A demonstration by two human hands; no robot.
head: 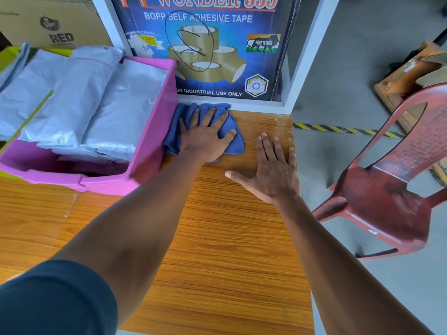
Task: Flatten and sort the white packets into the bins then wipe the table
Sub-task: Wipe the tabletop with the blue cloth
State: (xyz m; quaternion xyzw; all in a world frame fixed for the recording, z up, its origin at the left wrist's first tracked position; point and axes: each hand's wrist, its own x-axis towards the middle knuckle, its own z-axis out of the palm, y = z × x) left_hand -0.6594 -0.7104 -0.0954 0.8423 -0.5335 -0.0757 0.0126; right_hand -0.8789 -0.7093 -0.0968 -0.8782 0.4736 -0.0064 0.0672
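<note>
One wooden table [217, 250] has bare surface from its near edge to the far right corner. One pink bin [154, 131] at the left holds several white packets [79, 100], too overlapped to count. The left hand [205, 136] presses flat, fingers spread, on one blue cloth [176, 126] beside the bin. The right hand [273, 170] rests flat, fingers straight, by the table's right edge.

Floor: grey concrete [358, 56], a yellow-and-black hazard stripe [343, 129] ran across it.
Seat: a red plastic chair [387, 189] stood right of the wooden table [229, 250].
Back: blue tape carton [205, 44], brown cardboard box [48, 20] beside it.
Light: bright, even.
</note>
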